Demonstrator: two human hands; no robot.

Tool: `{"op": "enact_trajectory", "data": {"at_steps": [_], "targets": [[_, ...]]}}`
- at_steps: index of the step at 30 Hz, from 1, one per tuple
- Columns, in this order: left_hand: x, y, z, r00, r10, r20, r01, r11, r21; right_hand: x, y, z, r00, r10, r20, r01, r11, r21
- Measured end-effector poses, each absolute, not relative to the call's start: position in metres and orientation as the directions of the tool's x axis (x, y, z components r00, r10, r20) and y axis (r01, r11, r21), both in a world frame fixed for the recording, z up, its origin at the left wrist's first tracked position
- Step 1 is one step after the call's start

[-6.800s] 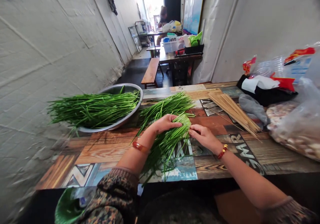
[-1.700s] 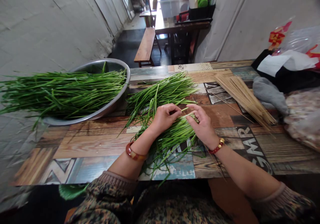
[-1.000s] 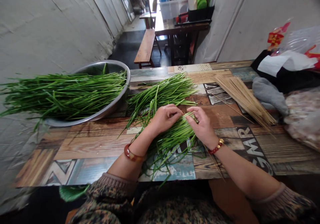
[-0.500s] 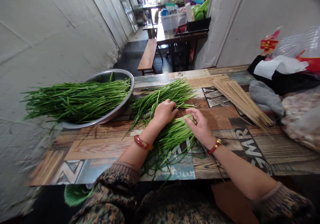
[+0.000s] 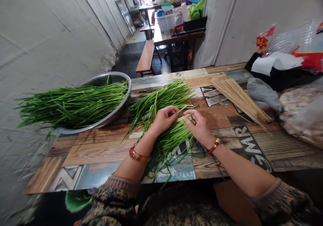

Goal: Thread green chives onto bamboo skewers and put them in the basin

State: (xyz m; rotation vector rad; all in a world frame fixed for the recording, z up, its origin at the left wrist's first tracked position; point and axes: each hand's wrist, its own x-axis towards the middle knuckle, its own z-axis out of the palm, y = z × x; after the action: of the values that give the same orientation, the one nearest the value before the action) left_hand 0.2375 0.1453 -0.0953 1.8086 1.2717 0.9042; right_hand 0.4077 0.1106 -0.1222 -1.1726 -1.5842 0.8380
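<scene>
My left hand (image 5: 165, 119) is closed in a pinch on a few green chives, their pale ends pointing toward my right hand. My right hand (image 5: 200, 126) curls around the pale cut ends of a chive bunch (image 5: 174, 135), thumb and fingers closed on it. The bunch's leaves fan out toward the table's near edge. A thin stick shows between my hands, and more thin sticks (image 5: 218, 165) lie below my right wrist. Just beyond my hands lies a loose pile of chives (image 5: 169, 95). How the bunch is held inside my right hand is partly hidden.
At the left, a metal basin (image 5: 129, 91) holds a large heap of chives (image 5: 73, 101). Bamboo skewers (image 5: 239, 100) lie spread at the right, beside a grey cloth (image 5: 262, 93) and a plastic bag of pale pieces (image 5: 302, 115). A wall runs along the left.
My left hand has moved from the loose pile toward my right hand, bringing chives with it. My right hand stays at the bunch's ends. The view has shifted slightly.
</scene>
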Motion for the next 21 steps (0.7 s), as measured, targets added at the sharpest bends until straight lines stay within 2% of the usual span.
{"op": "enact_trajectory", "data": {"at_steps": [6, 21], "targets": [[0.2364, 0.1372, -0.0957, 0.231, 0.962, 0.147, 0.363, -0.225, 0.904, 0.4074, 0.1115, -0.1225, -0.087, 0.951, 0.295, 0.321, 0.307, -0.896], [0.2365, 0.1338, -0.0963, 0.169, 0.940, 0.298, 0.436, -0.342, 0.832, 0.4086, 0.1099, -0.1230, -0.110, 0.954, 0.279, 0.335, 0.300, -0.893]]}}
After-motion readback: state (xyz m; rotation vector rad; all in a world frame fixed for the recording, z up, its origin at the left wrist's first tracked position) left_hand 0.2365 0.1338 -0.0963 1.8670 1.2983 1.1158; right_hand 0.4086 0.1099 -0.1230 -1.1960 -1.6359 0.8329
